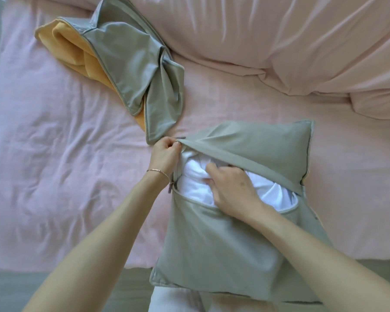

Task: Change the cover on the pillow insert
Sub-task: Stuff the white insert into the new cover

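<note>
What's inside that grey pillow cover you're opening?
A white pillow insert shows through the grey cover's opening, under the right hand. The rest of it is hidden by fabric.

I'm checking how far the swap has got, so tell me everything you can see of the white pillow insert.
The white pillow insert is soft, creased white fabric, bunched up. It sits inside the grey-green cover on the pink bed, showing only through the open zip slit. The right hand presses into it; the left hand pinches the cover's edge at the opening.

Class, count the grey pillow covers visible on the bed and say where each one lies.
2. One empty cover, yellow inside, lies crumpled at upper left; the other cover, near the bed's front edge, holds the white insert, both hands working at its opening.
</note>
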`<state>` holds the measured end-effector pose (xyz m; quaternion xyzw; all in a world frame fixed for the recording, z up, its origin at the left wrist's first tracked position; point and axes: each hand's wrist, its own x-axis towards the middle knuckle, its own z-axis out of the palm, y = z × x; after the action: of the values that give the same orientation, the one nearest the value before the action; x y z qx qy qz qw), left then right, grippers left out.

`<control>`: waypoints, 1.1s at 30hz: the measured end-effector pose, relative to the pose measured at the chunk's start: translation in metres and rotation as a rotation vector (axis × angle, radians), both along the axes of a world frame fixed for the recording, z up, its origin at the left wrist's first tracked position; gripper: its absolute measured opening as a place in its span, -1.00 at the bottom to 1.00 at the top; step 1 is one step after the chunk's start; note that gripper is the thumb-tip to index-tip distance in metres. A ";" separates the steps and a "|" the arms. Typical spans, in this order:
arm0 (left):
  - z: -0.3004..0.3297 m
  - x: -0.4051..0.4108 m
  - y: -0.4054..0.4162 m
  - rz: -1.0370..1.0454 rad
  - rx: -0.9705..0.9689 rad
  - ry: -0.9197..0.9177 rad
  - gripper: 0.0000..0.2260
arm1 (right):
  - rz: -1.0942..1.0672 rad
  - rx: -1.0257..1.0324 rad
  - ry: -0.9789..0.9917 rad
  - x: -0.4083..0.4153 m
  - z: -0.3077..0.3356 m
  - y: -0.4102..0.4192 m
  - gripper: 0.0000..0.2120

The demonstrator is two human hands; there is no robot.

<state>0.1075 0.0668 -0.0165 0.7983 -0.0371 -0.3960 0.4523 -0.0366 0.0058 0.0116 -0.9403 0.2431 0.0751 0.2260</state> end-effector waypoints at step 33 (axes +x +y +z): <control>0.015 0.004 0.013 -0.089 -0.099 0.446 -0.74 | -0.073 0.031 -0.378 -0.023 -0.016 0.022 -0.67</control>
<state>0.1110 0.0794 -0.0019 0.6652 0.0091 -0.5800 0.4701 -0.0598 0.0274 -0.0042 -0.9246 0.2290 -0.1075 0.2848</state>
